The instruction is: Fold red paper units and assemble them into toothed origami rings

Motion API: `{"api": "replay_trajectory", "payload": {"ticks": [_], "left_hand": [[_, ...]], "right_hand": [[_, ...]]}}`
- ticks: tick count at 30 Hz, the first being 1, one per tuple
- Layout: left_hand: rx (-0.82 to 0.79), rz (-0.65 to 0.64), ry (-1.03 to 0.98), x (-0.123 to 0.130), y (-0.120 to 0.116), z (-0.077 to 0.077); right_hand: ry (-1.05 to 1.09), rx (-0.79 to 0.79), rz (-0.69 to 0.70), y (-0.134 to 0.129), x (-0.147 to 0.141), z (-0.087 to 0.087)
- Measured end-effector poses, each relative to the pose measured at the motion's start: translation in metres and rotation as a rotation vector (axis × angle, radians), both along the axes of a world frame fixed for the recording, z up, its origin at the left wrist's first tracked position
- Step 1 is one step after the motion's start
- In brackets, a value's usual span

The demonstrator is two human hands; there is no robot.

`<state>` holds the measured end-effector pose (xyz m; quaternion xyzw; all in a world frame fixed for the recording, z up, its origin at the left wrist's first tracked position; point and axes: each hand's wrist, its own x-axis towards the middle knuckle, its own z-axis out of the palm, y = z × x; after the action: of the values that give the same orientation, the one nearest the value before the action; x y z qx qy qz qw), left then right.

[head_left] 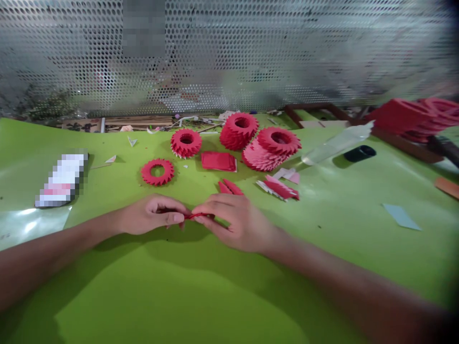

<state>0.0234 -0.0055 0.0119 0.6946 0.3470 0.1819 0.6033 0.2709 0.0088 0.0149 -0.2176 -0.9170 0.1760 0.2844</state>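
Note:
Between my two hands is a small red piece of folded paper, seen nearly edge-on and mostly covered by fingers. My left hand pinches its left end between thumb and fingers. At its right end, my right hand has the fingertips closed on it. Just beyond the right hand lie a few folded red paper pieces. Farther back sits a stack of red paper rectangles. A flat red toothed paper ring lies beyond my left hand.
Taller toothed paper rings, a small red one, a red one and a pink-and-red one, stand behind. A clear plastic tube, a dark cylinder and a pale paper scrap lie right. A perforated metal panel closes off the back.

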Motion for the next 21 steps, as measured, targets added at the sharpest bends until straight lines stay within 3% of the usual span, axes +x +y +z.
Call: {"api": "replay_trajectory", "payload": {"ticks": [11, 18, 21], "left_hand": [[0.041, -0.035, 0.049, -0.0010, 0.0009, 0.0008], [0.035, 0.012, 0.036, -0.0022, 0.0015, -0.0021], [0.055, 0.048, 0.028, -0.0009, 0.0000, -0.0055]], "right_hand": [[-0.015, 0.010, 0.007, 0.0011, -0.0013, -0.0016], [-0.064, 0.540, -0.024, -0.0021, -0.0011, 0.0026], [-0.140, 0.689, 0.001, -0.0020, -0.0001, 0.0053]]}}
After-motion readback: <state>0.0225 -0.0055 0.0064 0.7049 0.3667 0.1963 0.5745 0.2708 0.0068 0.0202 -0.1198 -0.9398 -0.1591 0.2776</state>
